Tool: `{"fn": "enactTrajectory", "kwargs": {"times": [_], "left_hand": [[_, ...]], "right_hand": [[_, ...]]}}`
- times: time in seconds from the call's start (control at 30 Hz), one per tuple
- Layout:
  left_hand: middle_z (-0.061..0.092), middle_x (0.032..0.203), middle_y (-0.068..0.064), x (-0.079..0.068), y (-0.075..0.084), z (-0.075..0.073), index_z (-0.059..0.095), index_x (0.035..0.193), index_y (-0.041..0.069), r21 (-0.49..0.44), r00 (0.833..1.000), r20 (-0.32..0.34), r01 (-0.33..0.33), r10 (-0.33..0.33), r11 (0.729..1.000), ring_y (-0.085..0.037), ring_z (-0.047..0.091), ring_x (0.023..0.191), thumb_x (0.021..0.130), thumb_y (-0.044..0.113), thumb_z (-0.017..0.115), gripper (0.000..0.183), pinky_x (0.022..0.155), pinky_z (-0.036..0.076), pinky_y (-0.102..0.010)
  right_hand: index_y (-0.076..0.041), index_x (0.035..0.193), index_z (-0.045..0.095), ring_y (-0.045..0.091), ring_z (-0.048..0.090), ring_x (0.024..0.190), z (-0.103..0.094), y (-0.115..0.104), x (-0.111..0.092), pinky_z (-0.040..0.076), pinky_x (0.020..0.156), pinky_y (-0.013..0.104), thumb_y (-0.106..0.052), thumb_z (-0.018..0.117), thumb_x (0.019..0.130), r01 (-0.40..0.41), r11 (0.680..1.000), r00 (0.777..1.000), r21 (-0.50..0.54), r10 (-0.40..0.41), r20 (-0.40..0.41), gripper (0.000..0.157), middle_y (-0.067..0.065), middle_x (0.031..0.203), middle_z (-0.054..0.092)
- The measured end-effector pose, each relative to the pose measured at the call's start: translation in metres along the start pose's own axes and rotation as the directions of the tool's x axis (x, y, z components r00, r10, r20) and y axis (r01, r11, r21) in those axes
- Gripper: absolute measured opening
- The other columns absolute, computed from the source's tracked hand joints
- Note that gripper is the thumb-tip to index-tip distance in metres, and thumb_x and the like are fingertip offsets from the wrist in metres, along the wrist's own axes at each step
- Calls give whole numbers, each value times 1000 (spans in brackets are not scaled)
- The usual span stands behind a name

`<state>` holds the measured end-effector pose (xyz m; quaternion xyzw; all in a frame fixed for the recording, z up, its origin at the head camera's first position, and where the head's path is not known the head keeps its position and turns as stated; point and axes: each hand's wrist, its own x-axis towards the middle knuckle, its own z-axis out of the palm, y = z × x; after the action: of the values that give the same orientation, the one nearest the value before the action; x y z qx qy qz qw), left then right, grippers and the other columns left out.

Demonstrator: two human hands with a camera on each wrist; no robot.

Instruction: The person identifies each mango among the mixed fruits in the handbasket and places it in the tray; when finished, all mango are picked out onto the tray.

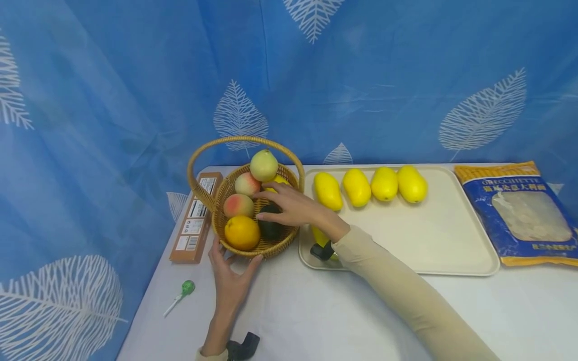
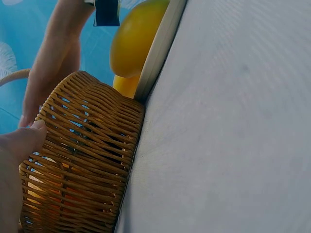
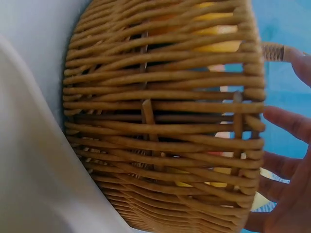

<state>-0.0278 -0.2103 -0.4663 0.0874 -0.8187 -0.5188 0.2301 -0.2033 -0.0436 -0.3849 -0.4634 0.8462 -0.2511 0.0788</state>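
A wicker basket (image 1: pixel 271 249) with a tall handle holds an orange-yellow fruit (image 1: pixel 242 232), two peaches (image 1: pixel 238 206), a pale green round fruit (image 1: pixel 264 165), a dark green fruit (image 1: pixel 269 223) and a yellow fruit (image 1: pixel 281 181) partly hidden by my right hand. At the basket's near side my left hand (image 1: pixel 232 283) holds it, thumb on the rim in the left wrist view. My right hand (image 1: pixel 291 204) reaches over the basket's right rim, fingers spread above the dark green fruit. Nothing is seen gripped in it.
Right of the basket, a cream tray (image 1: pixel 444 240) carries several yellow mangoes (image 1: pixel 356 187), one partly behind the right wrist. A blue and yellow pasta bag (image 1: pixel 524 213) lies beyond. Left are a brown box (image 1: pixel 194 220) and a green lollipop (image 1: pixel 187 287).
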Motion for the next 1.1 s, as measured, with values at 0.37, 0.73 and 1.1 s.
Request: {"fn": "enactTrajectory", "kwargs": {"times": [0.37, 0.73, 1.1], "left_hand": [[22, 153, -15, 1, 0, -1, 11, 157, 15, 14, 1000, 11, 7, -7, 1000, -33, 36, 137, 78, 18, 83, 107, 100, 44, -49], [23, 152, -14, 2, 0, -2, 11, 157, 14, 17, 1000, 17, 7, -7, 1000, -32, 37, 137, 78, 18, 84, 107, 99, 45, -49], [22, 154, -14, 2, 3, -3, 11, 157, 13, 26, 999, 25, 27, -28, 999, -32, 36, 137, 77, 20, 84, 108, 100, 45, -48]], "right_hand": [[-18, 140, 54, 35, 43, 135, 4, -1, 14, 31, 114, 56, -54, 57, 94, -13, 997, 1000, -75, 12, -8, 59, 18, 154, 35], [-19, 139, 56, 37, 39, 137, 7, 5, 22, 34, 112, 57, -55, 51, 96, -94, 992, 994, -82, 98, 51, 56, 11, 158, 31], [-24, 137, 59, 41, 13, 149, 14, 4, 26, 24, 111, 70, -63, 38, 98, -200, 968, 970, -151, 218, 113, 59, 2, 163, 22]]}}
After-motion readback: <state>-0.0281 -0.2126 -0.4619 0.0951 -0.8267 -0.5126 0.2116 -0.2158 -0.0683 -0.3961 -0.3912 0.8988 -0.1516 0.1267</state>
